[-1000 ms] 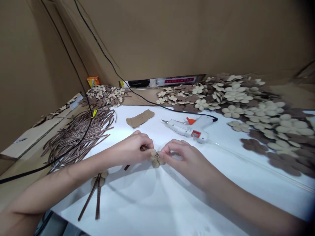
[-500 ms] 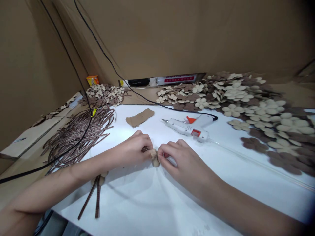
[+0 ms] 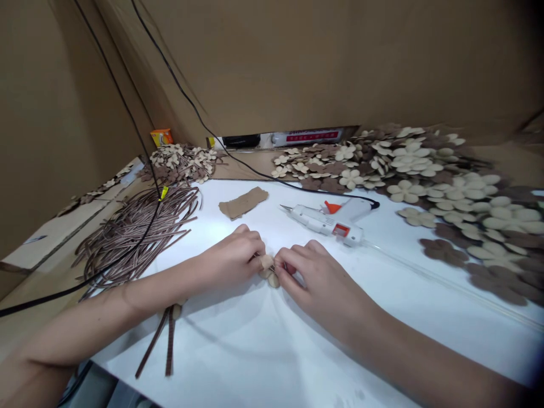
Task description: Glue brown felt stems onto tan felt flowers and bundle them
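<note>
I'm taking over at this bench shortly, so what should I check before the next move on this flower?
1. Left hand and right hand both pinching the beige flower: ok.
2. Brown strip seated in the flower: cannot tell, fingers hide the join.
3. Glue gun within reach, lying on its side: ok.
4. Glue gun heated: cannot tell from the pictures.
5. Black cable kept off the pile of strips: not ok, it lies across them.

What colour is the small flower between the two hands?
The small flower is pale beige, best seen in the head view.
</note>
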`<state>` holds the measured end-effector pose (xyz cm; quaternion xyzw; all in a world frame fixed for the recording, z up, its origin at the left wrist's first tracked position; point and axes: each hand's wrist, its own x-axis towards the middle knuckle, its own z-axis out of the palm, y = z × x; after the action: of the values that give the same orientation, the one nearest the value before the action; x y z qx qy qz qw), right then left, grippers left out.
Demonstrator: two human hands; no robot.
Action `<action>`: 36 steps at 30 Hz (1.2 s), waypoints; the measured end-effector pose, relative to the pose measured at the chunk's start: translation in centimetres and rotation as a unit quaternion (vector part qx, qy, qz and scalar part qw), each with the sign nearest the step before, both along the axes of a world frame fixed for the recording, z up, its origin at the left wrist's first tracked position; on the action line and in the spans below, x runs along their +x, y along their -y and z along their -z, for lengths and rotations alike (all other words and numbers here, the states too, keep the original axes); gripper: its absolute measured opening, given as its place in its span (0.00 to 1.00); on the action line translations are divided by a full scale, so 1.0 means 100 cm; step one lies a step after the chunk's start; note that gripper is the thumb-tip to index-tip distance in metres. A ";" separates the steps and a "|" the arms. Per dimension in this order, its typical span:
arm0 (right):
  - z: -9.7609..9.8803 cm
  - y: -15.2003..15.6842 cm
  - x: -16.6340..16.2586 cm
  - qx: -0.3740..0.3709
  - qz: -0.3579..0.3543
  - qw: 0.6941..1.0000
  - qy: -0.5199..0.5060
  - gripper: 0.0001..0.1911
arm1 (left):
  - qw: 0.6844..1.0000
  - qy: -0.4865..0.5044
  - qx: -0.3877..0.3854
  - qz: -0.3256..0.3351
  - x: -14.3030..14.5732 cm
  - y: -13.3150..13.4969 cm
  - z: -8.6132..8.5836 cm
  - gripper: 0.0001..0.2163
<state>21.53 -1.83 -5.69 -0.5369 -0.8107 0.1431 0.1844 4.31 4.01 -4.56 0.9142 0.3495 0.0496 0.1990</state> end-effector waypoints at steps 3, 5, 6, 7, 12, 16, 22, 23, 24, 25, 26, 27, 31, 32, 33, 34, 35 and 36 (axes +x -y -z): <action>0.001 0.000 0.000 -0.003 0.002 1.000 -0.001 0.11 | 1.000 -0.007 0.021 0.007 0.000 0.001 0.002 0.11; 0.001 0.000 0.000 -0.004 0.005 1.000 -0.003 0.11 | 0.999 -0.011 0.032 0.014 0.001 0.002 0.002 0.10; 0.001 -0.001 0.000 -0.004 0.006 1.000 -0.006 0.11 | 0.999 -0.012 0.039 0.015 0.001 0.003 0.002 0.10; 0.002 -0.001 0.000 -0.003 0.007 1.000 -0.009 0.10 | 0.999 -0.015 0.046 0.015 0.002 0.004 0.002 0.09; 0.003 -0.002 -0.002 -0.001 0.011 1.000 -0.010 0.10 | 0.995 -0.031 0.091 0.012 0.004 0.010 0.005 0.08; 0.001 -0.003 -0.002 -0.015 0.011 1.000 -0.017 0.10 | 0.992 -0.027 0.121 0.012 0.004 0.011 0.011 0.08; 0.004 0.002 0.016 0.022 -0.008 0.998 -0.062 0.05 | 0.994 -0.011 0.105 -0.004 0.005 0.012 0.012 0.08; 0.005 0.004 0.020 0.057 -0.026 0.996 -0.065 0.05 | 0.995 -0.009 0.101 -0.005 0.005 0.012 0.011 0.08; 0.007 0.005 0.024 0.093 -0.049 0.992 -0.065 0.07 | 0.995 -0.007 0.099 -0.007 0.005 0.012 0.011 0.08; 0.009 0.006 0.027 0.125 -0.077 0.987 -0.061 0.10 | 0.995 -0.006 0.097 -0.008 0.006 0.012 0.010 0.08; 0.011 0.006 0.030 0.151 -0.105 0.981 -0.054 0.13 | 0.995 -0.005 0.096 -0.009 0.006 0.012 0.010 0.08; 0.012 0.007 0.033 0.168 -0.128 0.976 -0.046 0.15 | 0.996 -0.004 0.094 -0.009 0.006 0.012 0.010 0.08; 0.013 0.006 0.036 0.186 -0.198 0.962 -0.010 0.20 | 0.997 0.002 0.081 -0.006 0.006 0.012 0.009 0.10; 0.013 0.005 0.035 0.184 -0.207 0.961 -0.007 0.20 | 0.997 0.004 0.078 -0.005 0.006 0.013 0.009 0.10; 0.014 0.005 0.035 0.180 -0.211 0.961 -0.007 0.20 | 0.997 0.006 0.076 -0.004 0.005 0.013 0.009 0.11; 0.014 0.004 0.035 0.175 -0.213 0.961 -0.010 0.20 | 0.997 0.006 0.074 -0.004 0.005 0.013 0.008 0.10; 0.014 0.004 0.035 0.170 -0.213 0.962 -0.014 0.20 | 0.997 0.004 0.072 -0.004 0.004 0.013 0.008 0.10; 0.014 0.004 0.035 0.164 -0.214 0.963 -0.017 0.20 | 0.998 0.002 0.068 -0.003 0.004 0.013 0.007 0.10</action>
<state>25.00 -2.21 -7.12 -0.3111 -0.9158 0.0534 0.2485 4.70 2.74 -5.26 0.9246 0.3473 0.0758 0.1369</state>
